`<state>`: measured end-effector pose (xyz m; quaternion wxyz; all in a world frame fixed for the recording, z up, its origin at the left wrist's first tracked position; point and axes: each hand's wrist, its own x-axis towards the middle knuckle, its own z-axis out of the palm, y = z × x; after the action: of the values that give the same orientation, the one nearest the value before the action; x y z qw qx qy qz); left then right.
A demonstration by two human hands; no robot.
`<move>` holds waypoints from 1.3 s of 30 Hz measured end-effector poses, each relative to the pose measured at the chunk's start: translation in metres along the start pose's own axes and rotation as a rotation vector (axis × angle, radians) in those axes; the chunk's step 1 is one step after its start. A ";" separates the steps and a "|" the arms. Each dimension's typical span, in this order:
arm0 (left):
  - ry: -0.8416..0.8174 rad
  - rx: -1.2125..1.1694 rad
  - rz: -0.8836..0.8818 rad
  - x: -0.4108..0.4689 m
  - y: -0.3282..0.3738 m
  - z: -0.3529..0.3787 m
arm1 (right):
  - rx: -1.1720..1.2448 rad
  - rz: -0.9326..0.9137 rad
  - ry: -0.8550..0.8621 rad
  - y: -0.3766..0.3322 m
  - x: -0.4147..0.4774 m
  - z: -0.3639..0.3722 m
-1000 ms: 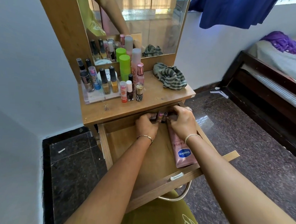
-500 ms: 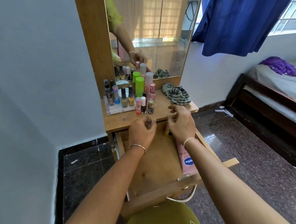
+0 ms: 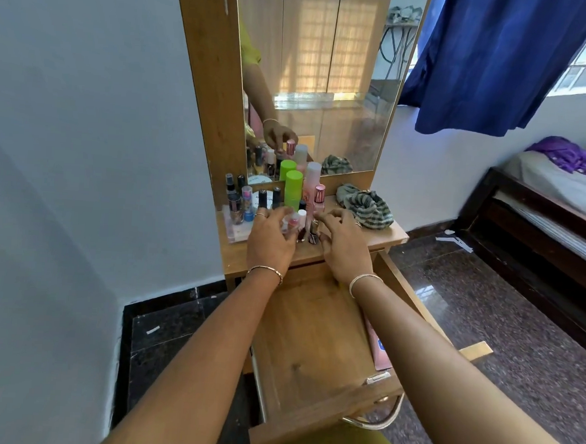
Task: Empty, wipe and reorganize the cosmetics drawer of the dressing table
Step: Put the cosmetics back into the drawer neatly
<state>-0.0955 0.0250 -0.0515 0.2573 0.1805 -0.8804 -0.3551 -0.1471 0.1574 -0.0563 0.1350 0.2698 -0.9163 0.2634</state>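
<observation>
Out of the open drawer (image 3: 311, 346) both hands are now raised to the tabletop (image 3: 385, 237), where a small bottle (image 3: 292, 224) is gripped by the left hand (image 3: 270, 242), while the right hand (image 3: 344, 250) is curled beside it, its hold not discernible.

Matt wooden drawer (image 3: 311, 353), glossy stone floor (image 3: 504, 337), striped cloth (image 3: 368, 206).

Wooden tabletop (image 3: 381, 240): clear tray (image 3: 236, 235) of small bottles at left; green bottle (image 3: 293, 191) upright at centre; striped cloth (image 3: 368, 206) at right (crumpled, near the back edge).
</observation>
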 end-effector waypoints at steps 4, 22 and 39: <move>0.020 -0.017 0.059 -0.003 -0.002 0.001 | 0.044 0.013 -0.010 -0.002 0.003 0.001; -0.068 -0.468 0.010 -0.056 0.015 0.007 | 0.207 0.222 0.155 0.059 -0.065 -0.041; -0.332 -0.247 -0.120 -0.064 0.004 0.101 | 0.117 0.275 -0.070 0.098 -0.073 0.000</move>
<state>-0.1033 0.1137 -0.1316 0.1071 0.1385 -0.8481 -0.5000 -0.1429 0.2590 -0.1249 0.0496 0.1585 -0.9318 0.3229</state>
